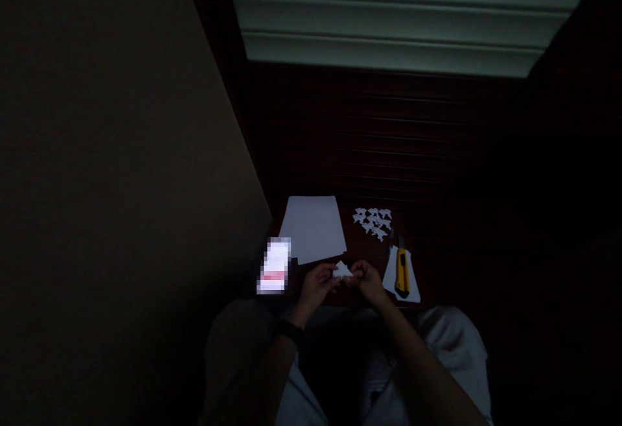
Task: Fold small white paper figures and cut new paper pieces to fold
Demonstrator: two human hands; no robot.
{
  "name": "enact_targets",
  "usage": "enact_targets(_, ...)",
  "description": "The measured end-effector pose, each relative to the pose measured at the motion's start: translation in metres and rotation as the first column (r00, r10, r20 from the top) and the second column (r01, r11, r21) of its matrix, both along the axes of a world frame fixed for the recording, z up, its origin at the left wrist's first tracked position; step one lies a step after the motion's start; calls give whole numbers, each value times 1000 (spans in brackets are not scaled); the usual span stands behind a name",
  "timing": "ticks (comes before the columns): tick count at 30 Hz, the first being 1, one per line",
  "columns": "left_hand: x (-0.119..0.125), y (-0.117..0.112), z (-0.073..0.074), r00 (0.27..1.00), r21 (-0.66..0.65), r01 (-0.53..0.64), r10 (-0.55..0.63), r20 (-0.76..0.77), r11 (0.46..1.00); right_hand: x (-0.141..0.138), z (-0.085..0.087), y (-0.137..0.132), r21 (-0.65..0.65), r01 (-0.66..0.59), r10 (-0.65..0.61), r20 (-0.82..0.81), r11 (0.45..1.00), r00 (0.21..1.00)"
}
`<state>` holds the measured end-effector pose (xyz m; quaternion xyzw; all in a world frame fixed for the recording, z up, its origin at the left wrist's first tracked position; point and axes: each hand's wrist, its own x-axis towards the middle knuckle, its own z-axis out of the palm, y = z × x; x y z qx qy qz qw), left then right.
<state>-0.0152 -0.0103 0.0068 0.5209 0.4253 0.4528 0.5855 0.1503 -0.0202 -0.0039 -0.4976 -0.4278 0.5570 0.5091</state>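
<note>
Between my two hands is a small piece of white folded paper [343, 270], its pointed top facing away from me. My left hand [318, 283] pinches its left side, and a dark band circles that wrist. On the other side, my right hand [368, 281] grips the right corner with fingers closed. Both hands are just above the near edge of the dark table. Beyond them lies a stack of white paper sheets [313, 228]. Several small folded paper pieces [373, 221] are grouped at the back right.
A yellow and black utility knife [402, 273] rests on white paper pieces [414, 291] at the right. To the left is a lit, blurred-out screen [274, 266]. A wall [121, 153] rises close on the left; pale slats [389, 50] are ahead. The room is dim.
</note>
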Motion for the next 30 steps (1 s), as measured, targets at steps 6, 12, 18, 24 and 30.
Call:
enact_targets(6, 2, -1, -1, 1000, 3, -8, 8, 6, 1000, -2, 2, 0, 2, -1, 1, -35, 1000, 999)
enact_targets(12, 4, -2, 2, 999, -4, -40, 40, 0, 999, -4, 4, -1, 21, 56, -56, 30, 998, 998)
enact_targets(18, 5, -4, 7, 1000, -35, -11, 12, 19, 999, -4, 1, 1, 23, 80, -80, 36, 997, 996)
enact_targets(24, 6, -2, 2, 998, 15, -61, 61, 1, 998, -4, -1, 1, 15, 66, -66, 46, 998, 997)
enact_targets(30, 7, -2, 2, 997, 41, -71, 72, -29, 997, -4, 3, -1, 16, 54, -54, 6, 998, 998)
